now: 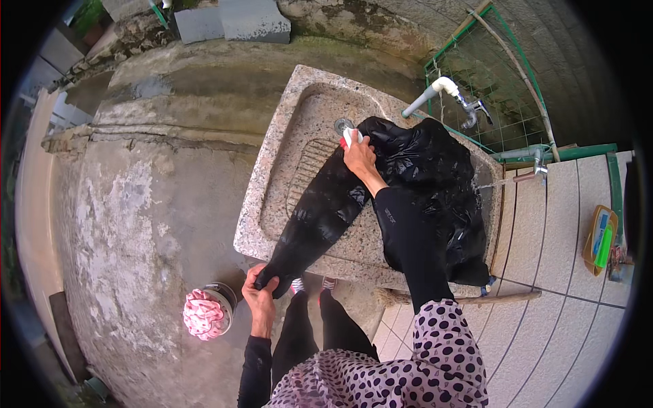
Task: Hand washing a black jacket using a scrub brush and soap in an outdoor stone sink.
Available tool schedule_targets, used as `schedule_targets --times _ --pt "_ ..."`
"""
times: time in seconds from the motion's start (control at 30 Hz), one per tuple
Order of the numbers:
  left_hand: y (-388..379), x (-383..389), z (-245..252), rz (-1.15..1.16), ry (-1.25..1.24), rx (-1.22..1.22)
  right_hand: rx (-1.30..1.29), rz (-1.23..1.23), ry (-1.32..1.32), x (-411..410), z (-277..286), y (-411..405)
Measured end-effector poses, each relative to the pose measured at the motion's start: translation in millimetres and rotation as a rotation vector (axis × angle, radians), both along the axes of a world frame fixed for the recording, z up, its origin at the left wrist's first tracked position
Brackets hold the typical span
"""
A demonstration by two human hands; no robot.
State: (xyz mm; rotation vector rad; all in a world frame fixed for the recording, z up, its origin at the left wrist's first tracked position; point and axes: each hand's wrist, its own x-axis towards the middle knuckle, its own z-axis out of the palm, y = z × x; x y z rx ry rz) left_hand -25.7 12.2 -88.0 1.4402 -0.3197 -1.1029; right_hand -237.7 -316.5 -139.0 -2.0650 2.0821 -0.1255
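Observation:
A wet black garment [426, 178] lies bunched over the right part of a speckled stone wash sink [275, 153], one sleeve or leg stretched down to the sink's front left corner. My left hand [261, 290] grips the end of that stretch just beyond the rim. My right hand [360, 159] is closed on a white and red handheld item [352, 136], likely a scrubbing brush, at the garment's upper edge beside the metal drain [343, 125]. The ribbed washboard area [312, 168] shows left of the garment. The brush's underside is hidden.
Water runs from a side tap [538, 168] at the right; another tap [474, 112] rises behind the sink. A bucket [227, 306] with pink cloth [204, 314] stands on the floor at left. A tan tray [594, 245] holds a green item. A stick [500, 299] lies near the front edge.

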Motion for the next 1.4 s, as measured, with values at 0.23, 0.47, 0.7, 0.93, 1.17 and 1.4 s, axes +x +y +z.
schedule_targets --times 0.23,0.47,0.7,0.93,1.17,1.4 --pt "34 20 11 -0.007 0.07 -0.066 -0.063 0.917 -0.182 68 41 162" --pt "13 20 -7 0.118 0.305 -0.017 -0.063 0.363 -0.138 13 -11 -7" --pt "-21 22 24 0.054 1.08 0.5 -0.074 0.426 -0.606 15 18 27" --pt "-77 77 80 0.14 -0.383 -0.395 -0.229 -0.036 -1.633 -37 126 0" --pt "-30 84 28 -0.766 -1.309 -0.425 -0.096 -0.145 -0.643 -93 66 65" --pt "-14 58 24 -0.552 -1.105 -0.367 -0.014 0.625 -0.707 79 91 220"
